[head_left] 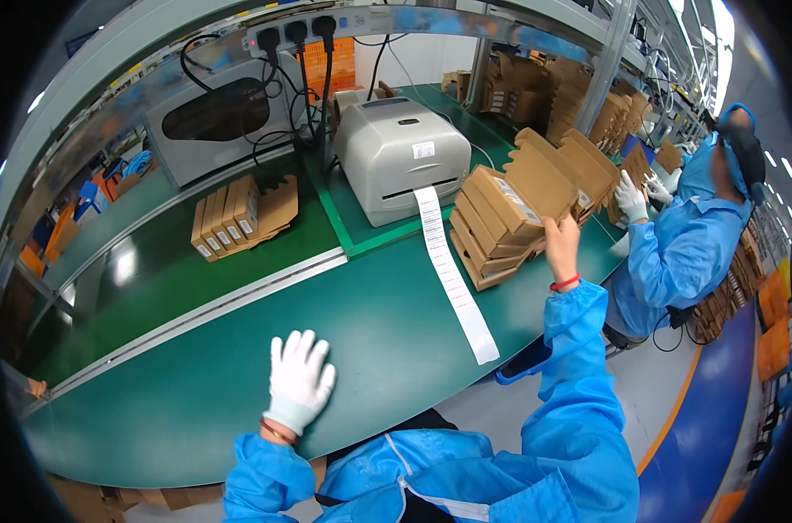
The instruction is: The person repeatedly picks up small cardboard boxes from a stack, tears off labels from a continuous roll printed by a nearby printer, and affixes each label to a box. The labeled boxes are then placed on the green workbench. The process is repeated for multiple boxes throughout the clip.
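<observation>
My left hand (298, 381), in a white glove, lies flat on the green tabletop (186, 392) with its fingers spread and nothing in them. To the right, my bare right hand (562, 251) is closed on the near right edge of a brown cardboard box (502, 205) at the top of a small stack. That box carries a white label, and a raised flap (540, 170) stands up behind it. More flat boxes (479, 261) lie under it, partly hidden. A long strip of white labels (452, 279) hangs from the grey label printer (400, 152) and runs across the table beside the stack.
Several labelled cartons (230, 213) stand in a row at the far left. Behind are a power strip (313, 30) with black cables and a grey metal case (217, 113). A co-worker (688, 235) in blue handles cardboard at the right. Folded cardboard (522, 87) is stacked at the back.
</observation>
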Demonstrator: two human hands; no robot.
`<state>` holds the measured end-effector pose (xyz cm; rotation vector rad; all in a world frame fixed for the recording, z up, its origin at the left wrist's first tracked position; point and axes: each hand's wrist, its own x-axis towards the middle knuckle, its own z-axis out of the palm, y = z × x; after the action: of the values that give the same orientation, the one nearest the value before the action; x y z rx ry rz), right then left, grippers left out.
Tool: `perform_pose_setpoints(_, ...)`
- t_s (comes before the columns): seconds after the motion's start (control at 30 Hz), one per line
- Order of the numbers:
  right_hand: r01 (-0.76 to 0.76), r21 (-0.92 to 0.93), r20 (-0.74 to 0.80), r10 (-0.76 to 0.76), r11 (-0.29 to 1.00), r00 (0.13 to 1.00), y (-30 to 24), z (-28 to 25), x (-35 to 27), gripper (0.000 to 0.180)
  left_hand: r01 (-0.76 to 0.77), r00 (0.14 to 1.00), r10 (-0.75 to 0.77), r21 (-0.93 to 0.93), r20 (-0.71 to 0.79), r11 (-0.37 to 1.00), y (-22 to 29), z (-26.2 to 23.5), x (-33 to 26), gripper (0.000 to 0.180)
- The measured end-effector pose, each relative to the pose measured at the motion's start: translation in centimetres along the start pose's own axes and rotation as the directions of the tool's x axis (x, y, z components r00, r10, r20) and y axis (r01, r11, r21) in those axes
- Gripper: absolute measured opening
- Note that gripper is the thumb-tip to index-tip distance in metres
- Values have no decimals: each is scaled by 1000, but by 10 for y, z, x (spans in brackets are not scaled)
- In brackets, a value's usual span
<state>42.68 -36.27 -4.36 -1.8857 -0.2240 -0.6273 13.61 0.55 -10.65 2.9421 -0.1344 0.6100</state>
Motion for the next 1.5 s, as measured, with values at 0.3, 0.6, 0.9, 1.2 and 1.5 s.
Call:
perform_pose_setpoints(0.3,-585,474,587,259,658,767,-76,21,-60,31,-222,855,209,31,-474,975,97,36,-17,58)
perform_pose_setpoints(0.6,-399,248,728,102,883,678,-118,26,-168,34,-155,748,280,251,-602,955,65,19,-37,58)
perform_pose_setpoints(0.9,161,405,538,-377,900,754,-128,16,-228,26,-362,747,407,191,-527,912,68,35,-81,52)
perform_pose_setpoints(1.2,247,525,431,-505,814,748,-135,27,-226,27,-373,749,416,191,-515,908,76,50,-104,53)
perform_pose_setpoints(1.5,330,435,555,-538,838,635,-140,25,-209,25,-338,787,380,176,-486,925,77,56,-110,55)
